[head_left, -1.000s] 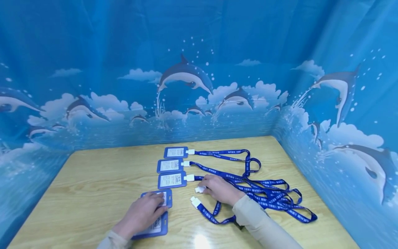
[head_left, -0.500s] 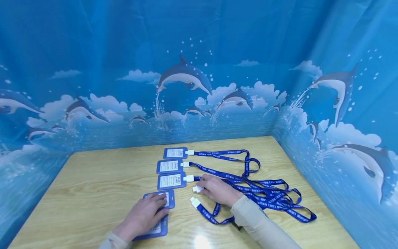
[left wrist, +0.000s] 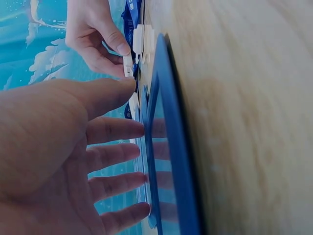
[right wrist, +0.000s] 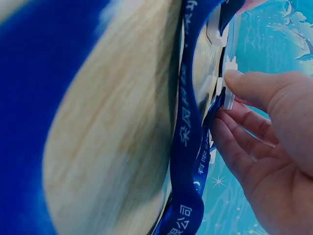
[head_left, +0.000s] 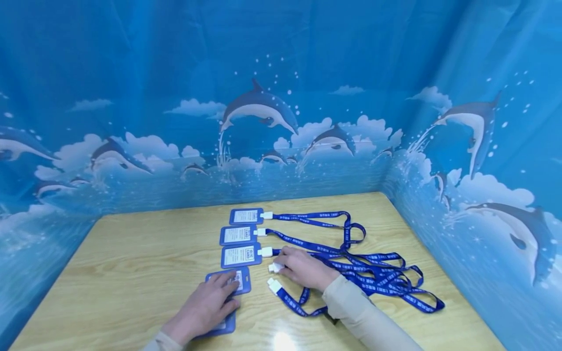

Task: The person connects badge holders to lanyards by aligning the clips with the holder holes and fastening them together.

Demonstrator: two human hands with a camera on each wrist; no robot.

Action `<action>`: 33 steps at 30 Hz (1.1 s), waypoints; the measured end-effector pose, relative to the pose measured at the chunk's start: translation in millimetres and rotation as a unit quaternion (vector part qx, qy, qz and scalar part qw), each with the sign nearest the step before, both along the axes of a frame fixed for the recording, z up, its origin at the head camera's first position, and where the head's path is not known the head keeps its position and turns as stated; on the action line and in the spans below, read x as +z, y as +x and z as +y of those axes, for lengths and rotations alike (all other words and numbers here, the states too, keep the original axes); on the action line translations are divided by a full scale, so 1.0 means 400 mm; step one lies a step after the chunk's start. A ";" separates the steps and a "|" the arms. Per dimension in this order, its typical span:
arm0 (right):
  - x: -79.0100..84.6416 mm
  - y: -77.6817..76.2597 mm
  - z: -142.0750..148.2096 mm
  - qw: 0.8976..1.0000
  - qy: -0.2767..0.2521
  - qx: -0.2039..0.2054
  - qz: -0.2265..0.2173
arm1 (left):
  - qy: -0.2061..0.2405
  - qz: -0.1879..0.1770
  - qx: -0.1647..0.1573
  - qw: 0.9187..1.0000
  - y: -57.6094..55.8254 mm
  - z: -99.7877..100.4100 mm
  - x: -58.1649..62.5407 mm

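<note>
My left hand (head_left: pixel 203 308) rests on a blue badge holder (head_left: pixel 246 282), its fingers nearly straight across the face. Under that hand, nearer to me, a second badge holder (head_left: pixel 226 325) is partly covered. In the left wrist view the fingertips (left wrist: pixel 131 129) touch the holder's surface. To the right, my right hand (head_left: pixel 305 267) pinches the white clip (head_left: pixel 275 267) of a blue lanyard between thumb and fingers. The right wrist view shows this clip (right wrist: pixel 230 83) upright at the thumb tip. A gap separates the clip from the holder under my left hand.
Farther back lie three badge holders (head_left: pixel 241 255) with lanyards clipped on. Another lanyard's white clip (head_left: pixel 274 285) lies just in front of my right hand. Tangled blue straps (head_left: pixel 395 282) spread to the right over the wooden table (head_left: pixel 131 273). A dolphin-print curtain (head_left: pixel 281 180) surrounds the table.
My left hand has slid the farther badge holder a little to the right, towards the clip. My right hand has shifted slightly left with the clip in its grip.
</note>
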State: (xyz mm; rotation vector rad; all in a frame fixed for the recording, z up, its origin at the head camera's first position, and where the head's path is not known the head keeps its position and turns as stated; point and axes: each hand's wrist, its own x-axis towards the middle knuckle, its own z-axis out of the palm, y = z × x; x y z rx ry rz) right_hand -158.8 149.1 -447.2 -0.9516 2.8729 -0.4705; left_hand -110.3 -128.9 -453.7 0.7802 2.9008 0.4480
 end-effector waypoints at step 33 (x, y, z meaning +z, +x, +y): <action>-0.003 -0.004 -0.021 1.000 0.018 0.019 -0.004 | -0.032 -0.023 -0.048 0.998 -0.003 0.038 0.006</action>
